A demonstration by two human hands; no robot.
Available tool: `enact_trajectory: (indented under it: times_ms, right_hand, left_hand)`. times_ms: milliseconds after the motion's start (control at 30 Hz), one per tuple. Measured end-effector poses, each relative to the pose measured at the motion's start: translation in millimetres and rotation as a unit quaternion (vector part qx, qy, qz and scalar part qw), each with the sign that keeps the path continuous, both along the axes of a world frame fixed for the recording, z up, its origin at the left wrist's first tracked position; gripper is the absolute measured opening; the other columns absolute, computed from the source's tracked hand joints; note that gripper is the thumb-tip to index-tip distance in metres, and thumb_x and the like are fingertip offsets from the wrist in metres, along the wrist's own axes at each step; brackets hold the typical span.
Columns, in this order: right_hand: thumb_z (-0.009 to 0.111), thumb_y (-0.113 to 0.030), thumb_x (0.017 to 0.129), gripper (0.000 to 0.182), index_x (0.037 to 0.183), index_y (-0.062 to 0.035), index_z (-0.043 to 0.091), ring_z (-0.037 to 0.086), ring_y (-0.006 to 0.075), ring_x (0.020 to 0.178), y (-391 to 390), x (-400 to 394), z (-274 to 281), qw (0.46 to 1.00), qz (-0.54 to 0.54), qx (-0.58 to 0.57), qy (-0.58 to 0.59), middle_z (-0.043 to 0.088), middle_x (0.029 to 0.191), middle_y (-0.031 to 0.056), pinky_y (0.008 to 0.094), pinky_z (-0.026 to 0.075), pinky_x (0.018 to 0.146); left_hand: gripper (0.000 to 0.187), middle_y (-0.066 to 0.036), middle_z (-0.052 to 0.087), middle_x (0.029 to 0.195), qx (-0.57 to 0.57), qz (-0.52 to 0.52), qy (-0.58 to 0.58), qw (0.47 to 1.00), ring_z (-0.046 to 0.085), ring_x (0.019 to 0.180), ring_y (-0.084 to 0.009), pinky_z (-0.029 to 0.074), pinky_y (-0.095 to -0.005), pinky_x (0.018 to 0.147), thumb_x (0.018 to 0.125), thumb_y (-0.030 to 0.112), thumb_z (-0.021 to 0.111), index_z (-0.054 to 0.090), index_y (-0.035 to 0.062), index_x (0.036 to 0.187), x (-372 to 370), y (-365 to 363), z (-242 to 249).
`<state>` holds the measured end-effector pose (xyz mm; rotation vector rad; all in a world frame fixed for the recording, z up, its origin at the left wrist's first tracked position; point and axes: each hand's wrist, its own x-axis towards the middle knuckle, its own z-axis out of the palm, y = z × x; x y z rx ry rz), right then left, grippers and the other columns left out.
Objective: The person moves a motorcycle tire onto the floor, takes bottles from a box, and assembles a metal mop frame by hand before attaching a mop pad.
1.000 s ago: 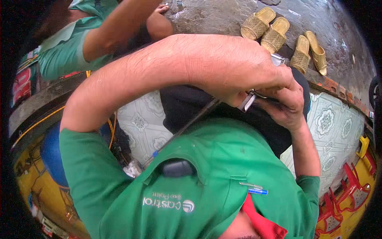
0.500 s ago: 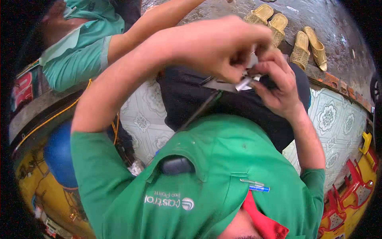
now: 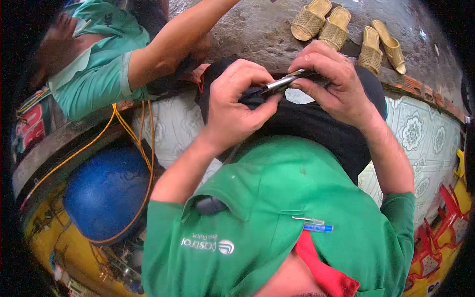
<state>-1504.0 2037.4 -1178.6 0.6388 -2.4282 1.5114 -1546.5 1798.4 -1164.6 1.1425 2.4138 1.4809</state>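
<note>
A narrow silvery metal part [image 3: 283, 82] with dark edges lies between my two hands, over the dark trousers. My left hand [image 3: 237, 101] pinches its left end between thumb and fingers. At the other end, the thumb and bent fingers of my right hand [image 3: 332, 81] close on it. The fingers partly cover both ends, so its full shape cannot be made out. A small pale patch [image 3: 299, 96] shows just below the part.
Another person's bare arm and teal sleeve [image 3: 106, 81] are at the upper left. Below them are orange cords [image 3: 118, 116] and a blue rounded object [image 3: 111, 190]. Woven slippers [image 3: 334, 27] stand beyond my hands; red plastic chairs [image 3: 445, 222] are at the lower right.
My left hand has come down and left from above the part and now grips its left end. The part is higher and less blurred. The other person's arm has shifted slightly.
</note>
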Motion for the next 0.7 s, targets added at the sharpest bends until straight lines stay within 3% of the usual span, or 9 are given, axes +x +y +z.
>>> enact_trajectory:
  times_ms: [133, 400, 700]
  right_hand:
    - [0.079, -0.006, 0.083, 0.021, 0.103, -0.0043, 0.072, 0.063, 0.0231, 0.086, 4.2, 10.9, -3.0, 1.000, -0.008, -0.013, 0.010, 0.062, 0.095, 0.0082, 0.0334, 0.050, 0.073]
    - [0.079, -0.002, 0.079, 0.025, 0.104, -0.0051, 0.074, 0.061, 0.0228, 0.085, 3.6, 31.0, -14.3, 0.998, -0.042, -0.023, 0.048, 0.061, 0.094, 0.0068, 0.0335, 0.049, 0.073]
    - [0.078, 0.000, 0.079, 0.028, 0.106, -0.0073, 0.075, 0.065, 0.0257, 0.092, 11.4, 37.0, -5.3, 1.000, -0.017, -0.016, 0.012, 0.064, 0.099, 0.0082, 0.0352, 0.053, 0.079]
  left_hand:
    - [0.027, -0.012, 0.066, 0.102, 0.053, 0.025, 0.022, 0.998, 0.068, 0.084, -0.0245, 0.055, -0.0338, 0.075, 0.068, -0.004, 0.083, 0.070, 0.0060, 0.090, 12.6, 3.5, -5.2]
    - [0.030, -0.006, 0.061, 0.091, 0.090, -0.011, 0.096, 0.991, 0.066, 0.092, -0.0263, 0.054, -0.0350, 0.077, 0.066, -0.008, 0.081, 0.071, 0.0088, 0.088, 17.1, 4.5, -17.2]
    - [0.033, -0.007, 0.062, 0.094, 0.094, -0.033, 0.149, 0.984, 0.066, 0.097, -0.0305, 0.054, -0.0386, 0.080, 0.062, -0.010, 0.078, 0.070, 0.0085, 0.088, 10.9, 7.4, -17.9]
